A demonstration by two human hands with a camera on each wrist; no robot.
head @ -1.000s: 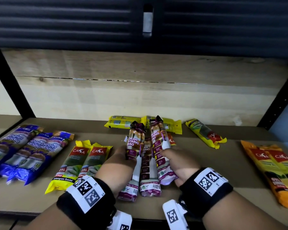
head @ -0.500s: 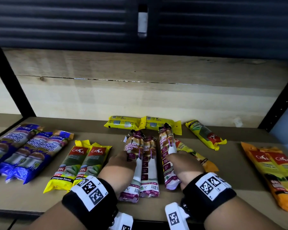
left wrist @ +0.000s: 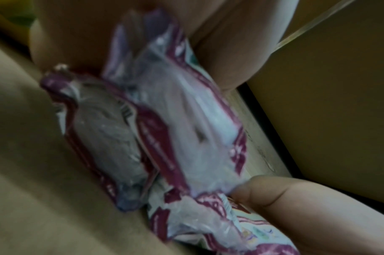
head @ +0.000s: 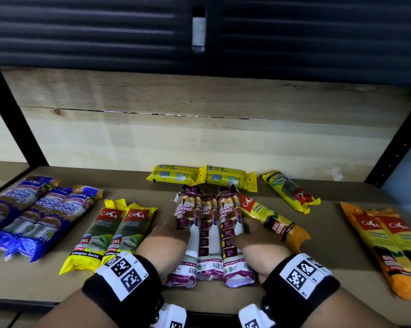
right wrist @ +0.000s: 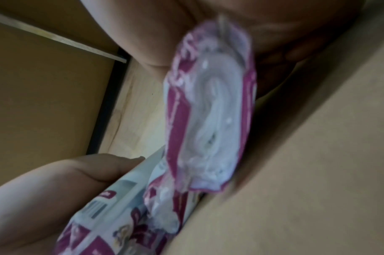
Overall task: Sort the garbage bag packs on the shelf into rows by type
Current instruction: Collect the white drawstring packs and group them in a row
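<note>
Three maroon-and-white draw string bag packs lie side by side on the wooden shelf [head: 318, 263], pointing front to back. My left hand [head: 166, 237] grips the left pack [head: 188, 216], thumb [left wrist: 284, 195] against its side. My right hand [head: 254, 242] grips the right pack [head: 229, 214], thumb [right wrist: 77, 172] on its wrapper. The middle pack [head: 209, 235] lies untouched between them. Both wrist views show the packs' near ends close up, blurred: the left pack's [left wrist: 186, 138] and the right pack's [right wrist: 212, 112].
Blue singlet handle packs [head: 34, 214] lie at the left, with two yellow 25L packs [head: 109, 230] beside them. Two yellow packs [head: 199, 177] and a slanted one [head: 292, 191] sit at the back. A 60L pack [head: 270, 221] touches my right hand. Orange 60L packs [head: 394, 245] lie far right.
Both outer draw string packs came down from a raised tilt to lie flat beside the middle one. The right pack shifted, uncovering the 60L pack.
</note>
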